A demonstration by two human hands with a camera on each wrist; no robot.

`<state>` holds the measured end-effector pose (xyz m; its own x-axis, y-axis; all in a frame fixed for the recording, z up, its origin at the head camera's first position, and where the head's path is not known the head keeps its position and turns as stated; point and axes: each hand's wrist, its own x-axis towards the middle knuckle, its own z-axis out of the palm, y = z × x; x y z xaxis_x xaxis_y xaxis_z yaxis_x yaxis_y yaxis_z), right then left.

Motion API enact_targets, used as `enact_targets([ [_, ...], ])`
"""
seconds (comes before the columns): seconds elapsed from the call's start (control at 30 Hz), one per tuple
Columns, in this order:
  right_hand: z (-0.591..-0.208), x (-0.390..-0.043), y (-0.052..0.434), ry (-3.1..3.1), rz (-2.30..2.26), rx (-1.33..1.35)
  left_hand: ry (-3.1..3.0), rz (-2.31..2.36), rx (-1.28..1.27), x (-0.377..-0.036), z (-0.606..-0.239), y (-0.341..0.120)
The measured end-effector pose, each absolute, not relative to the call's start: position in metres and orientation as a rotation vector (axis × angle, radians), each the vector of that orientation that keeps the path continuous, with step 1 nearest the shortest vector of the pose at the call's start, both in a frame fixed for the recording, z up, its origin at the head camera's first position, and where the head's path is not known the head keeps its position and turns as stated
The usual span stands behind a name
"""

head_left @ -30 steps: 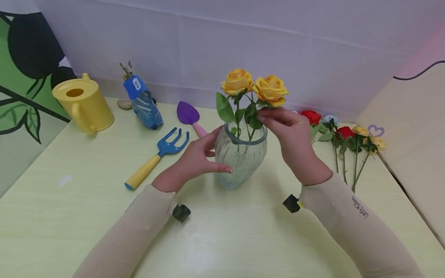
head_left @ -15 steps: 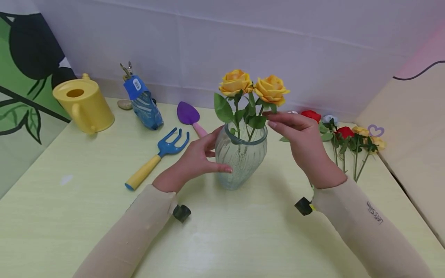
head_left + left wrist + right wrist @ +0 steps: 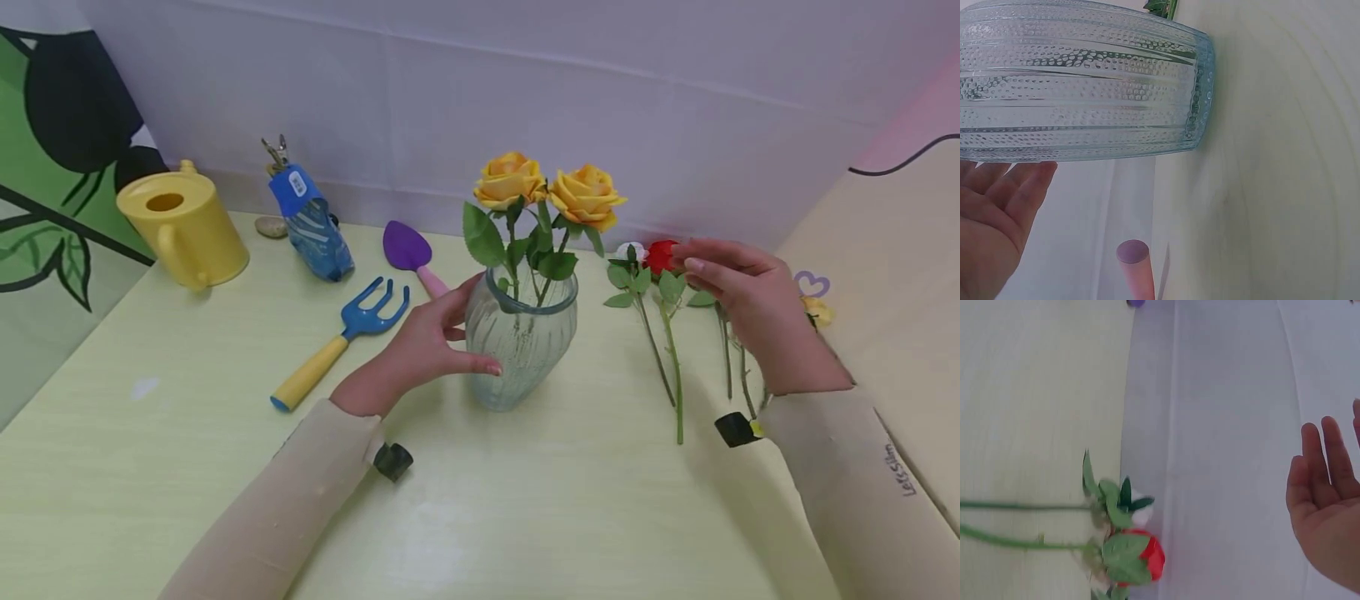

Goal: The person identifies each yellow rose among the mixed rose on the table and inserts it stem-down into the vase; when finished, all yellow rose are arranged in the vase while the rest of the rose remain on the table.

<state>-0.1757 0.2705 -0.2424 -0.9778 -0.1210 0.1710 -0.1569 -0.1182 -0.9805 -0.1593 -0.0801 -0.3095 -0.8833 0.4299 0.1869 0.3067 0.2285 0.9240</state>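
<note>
A ribbed clear glass vase (image 3: 517, 358) stands upright on the table, and in the left wrist view its dimpled wall (image 3: 1085, 87) fills the top left. My left hand (image 3: 420, 346) holds its left side, thumb across the front and fingers behind. Two yellow roses, one on the left (image 3: 510, 182) and one on the right (image 3: 587, 197), rise from the vase with leafy stems. My right hand (image 3: 757, 300), holding nothing, hovers over flowers lying at the right. Nearest its fingertips is a red rose (image 3: 662, 257), with a white rose (image 3: 632, 252) alongside. The hand hides several other flowers.
To the left are a yellow watering can (image 3: 195, 237), a stone (image 3: 271, 227), a clipped blue bag (image 3: 318, 237), a yellow-handled blue hand fork (image 3: 341, 342) and a purple trowel (image 3: 407, 246). A purple heart (image 3: 812, 283) and yellow flower (image 3: 817, 312) lie far right. A cloth hangs behind.
My right hand has let go of the right yellow rose and moved right, over the lying flowers. The two roses stay in the vase. My left hand has kept its hold.
</note>
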Motion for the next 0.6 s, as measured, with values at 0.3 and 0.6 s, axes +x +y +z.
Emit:
enact_targets([
  [0.3, -0.265, -0.191, 0.349, -1.993, 2.390, -0.069, 2.367, 1.753, 0.718, -0.159, -0.311, -0.080],
  [0.6, -0.290, -0.195, 0.391, -2.139, 2.246, -0.449, 2.367, 1.758, 0.714, -0.159, -0.310, -0.080],
])
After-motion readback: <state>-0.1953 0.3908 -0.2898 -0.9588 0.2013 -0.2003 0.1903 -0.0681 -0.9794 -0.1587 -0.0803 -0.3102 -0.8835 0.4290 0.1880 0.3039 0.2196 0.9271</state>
